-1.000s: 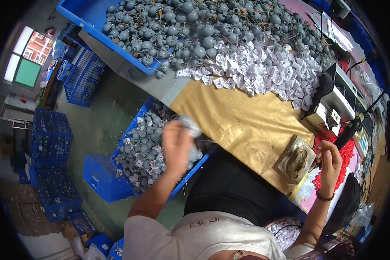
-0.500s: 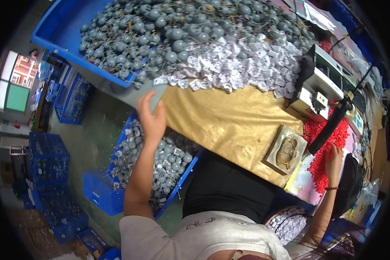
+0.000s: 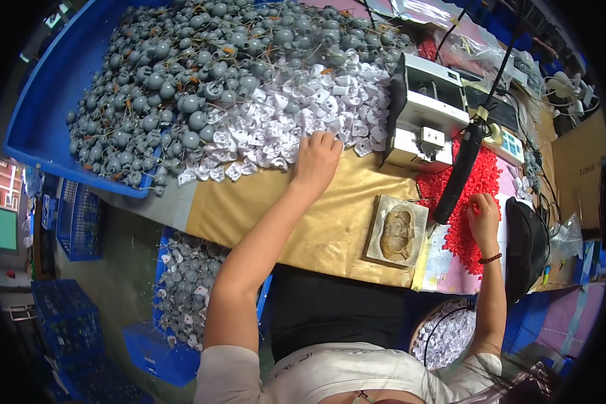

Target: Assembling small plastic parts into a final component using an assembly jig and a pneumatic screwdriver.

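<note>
White pieces (image 3: 301, 116) lie in a loose heap on the bench (image 3: 316, 242), near eleven o'clock from the metal block (image 3: 397, 232); red pieces (image 3: 459, 232) are spread at three o'clock from it. At the heap's near edge, the left hand (image 3: 318, 160) has its fingers partly curled; I cannot tell if it has hold of something. The right hand (image 3: 484, 217), over the red pieces, has bent fingers with some red beside them; its grip is not clear. Because the white pieces overlap, fingers could take two together. Grey balls (image 3: 161, 87), touching the heap at its ten o'clock side, could become mixed in. The black tube (image 3: 461, 168) could be bumped if the right hand crosses toward nine o'clock.
</note>
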`<state>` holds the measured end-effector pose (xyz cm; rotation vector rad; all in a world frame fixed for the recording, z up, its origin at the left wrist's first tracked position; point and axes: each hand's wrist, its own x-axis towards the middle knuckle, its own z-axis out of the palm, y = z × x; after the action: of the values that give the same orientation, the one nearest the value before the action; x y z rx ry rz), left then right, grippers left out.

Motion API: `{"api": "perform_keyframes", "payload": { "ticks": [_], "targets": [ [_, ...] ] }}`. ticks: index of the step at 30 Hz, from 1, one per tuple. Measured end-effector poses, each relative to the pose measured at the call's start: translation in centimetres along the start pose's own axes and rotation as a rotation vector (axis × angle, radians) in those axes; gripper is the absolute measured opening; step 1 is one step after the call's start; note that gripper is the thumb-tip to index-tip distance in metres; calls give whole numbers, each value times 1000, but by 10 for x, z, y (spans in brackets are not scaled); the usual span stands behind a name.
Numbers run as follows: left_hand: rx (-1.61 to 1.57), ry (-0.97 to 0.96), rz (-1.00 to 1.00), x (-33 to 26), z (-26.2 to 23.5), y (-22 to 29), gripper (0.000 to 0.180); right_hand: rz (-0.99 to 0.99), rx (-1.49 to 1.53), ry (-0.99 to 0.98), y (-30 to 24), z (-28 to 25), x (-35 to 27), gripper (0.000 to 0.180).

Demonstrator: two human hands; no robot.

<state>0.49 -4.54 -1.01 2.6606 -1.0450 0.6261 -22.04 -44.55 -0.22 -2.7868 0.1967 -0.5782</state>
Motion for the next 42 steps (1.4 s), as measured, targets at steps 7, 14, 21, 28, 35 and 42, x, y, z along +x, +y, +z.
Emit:
{"api": "perform_keyframes", "payload": {
  "ticks": [7, 14, 21, 28, 35, 42],
  "targets": [
    [-236, -160, -32, -4, -29, 16, 27, 140, 510, 44, -40, -43, -2, 13],
    [-981, -230, 178, -29, -60, 113, 28, -209, 693, -132, -125, -26, 5, 19],
    [-807, -357, 24, -30, -49, 137, 48, -518, 526, -139, -147, 13, 8, 29],
    [-932, -397, -68, 54, -70, 55, 38, -673, 317, -143, -140, 27, 0, 29],
    [50, 112, 81, 201, -56, -65, 50, -613, 270, -166, -144, 21, -9, 33],
    [112, -124, 167, 216, -44, -103, 37, -547, 291, -130, -143, 23, -19, 39]
  ]
}}
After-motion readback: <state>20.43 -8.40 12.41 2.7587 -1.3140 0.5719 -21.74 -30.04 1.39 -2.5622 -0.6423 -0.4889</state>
